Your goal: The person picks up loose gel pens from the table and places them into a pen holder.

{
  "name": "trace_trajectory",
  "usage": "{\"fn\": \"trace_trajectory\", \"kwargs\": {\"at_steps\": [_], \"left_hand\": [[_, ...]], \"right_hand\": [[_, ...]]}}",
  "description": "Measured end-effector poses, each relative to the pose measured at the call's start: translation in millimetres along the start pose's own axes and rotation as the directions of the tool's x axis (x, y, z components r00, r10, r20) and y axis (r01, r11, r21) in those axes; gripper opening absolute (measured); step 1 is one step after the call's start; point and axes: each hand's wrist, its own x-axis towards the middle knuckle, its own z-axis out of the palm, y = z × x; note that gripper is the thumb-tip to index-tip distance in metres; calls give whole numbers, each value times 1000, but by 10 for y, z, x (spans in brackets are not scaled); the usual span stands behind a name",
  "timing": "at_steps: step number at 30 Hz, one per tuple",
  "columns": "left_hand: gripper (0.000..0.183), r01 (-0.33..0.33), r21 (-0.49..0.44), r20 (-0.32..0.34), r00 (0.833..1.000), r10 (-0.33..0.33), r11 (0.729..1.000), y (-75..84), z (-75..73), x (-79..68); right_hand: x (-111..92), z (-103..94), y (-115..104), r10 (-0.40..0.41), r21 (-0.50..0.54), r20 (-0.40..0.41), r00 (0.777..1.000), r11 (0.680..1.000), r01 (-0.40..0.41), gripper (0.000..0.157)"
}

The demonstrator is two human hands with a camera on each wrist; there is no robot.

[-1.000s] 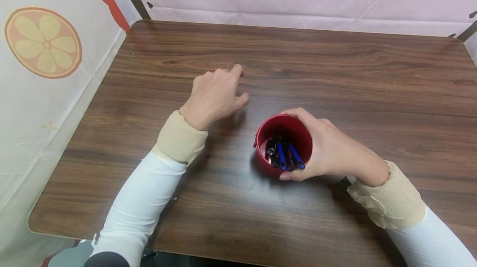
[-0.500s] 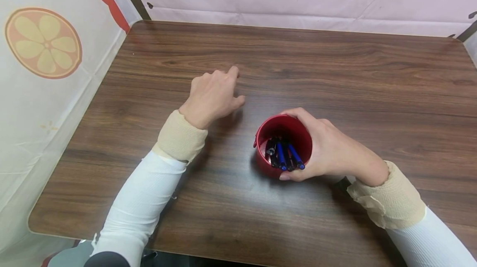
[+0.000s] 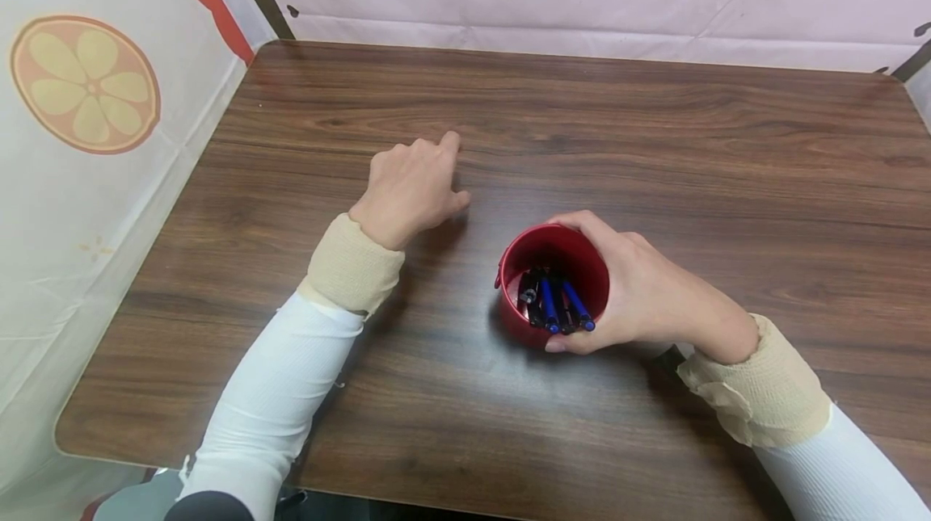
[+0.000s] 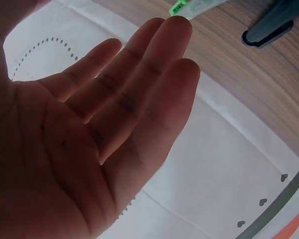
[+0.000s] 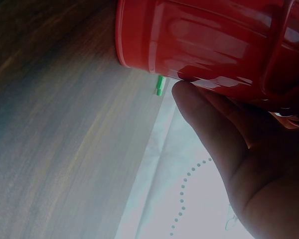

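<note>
In the head view my right hand [image 3: 640, 287] grips a small red bucket [image 3: 509, 315] from its right side, thumb at the near side and fingers at the far side. Inside the bucket lie several pens [image 3: 549, 303], some blue and some black. The right wrist view shows the red bucket [image 5: 204, 40] close up, with fingers [image 5: 204, 114] against its side. My left hand [image 3: 410, 186] is to the left and farther back, palm down and apart from the bucket. The left wrist view shows this left hand [image 4: 104, 124] with fingers extended and nothing in it.
A brown wooden table [image 3: 691, 157] meets a pale printed curtain [image 3: 582, 12] at the back. In the left wrist view, a green-and-clear thing [image 4: 189, 7] and a dark grey thing [image 4: 274, 25] appear near the table; neither is seen in the head view.
My left hand has drifted slightly left, away from the bucket. The right hand and the bucket with its pens have stayed in place.
</note>
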Motion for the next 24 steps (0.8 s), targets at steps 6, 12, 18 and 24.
{"fn": "trace_trajectory", "kwargs": {"at_steps": [6,12,18,24], "left_hand": [[43,20,9,35,999,-20,1000,-1,1,13],[44,21,26,52,998,-22,999,-11,10,22],[41,18,35,62,998,-20,999,-23,14,28],[39,16,46,64,998,-19,999,-39,34,43]], "right_hand": [[-1,0,0,0,1,-1,1000,1000,0,100],[-9,0,-1,1,6,5,1000,1000,-1,98],[-5,1,5,0,11,5,1000,1000,0,99],[-6,2,6,-3,11,6,1000,1000,3,99]]}}
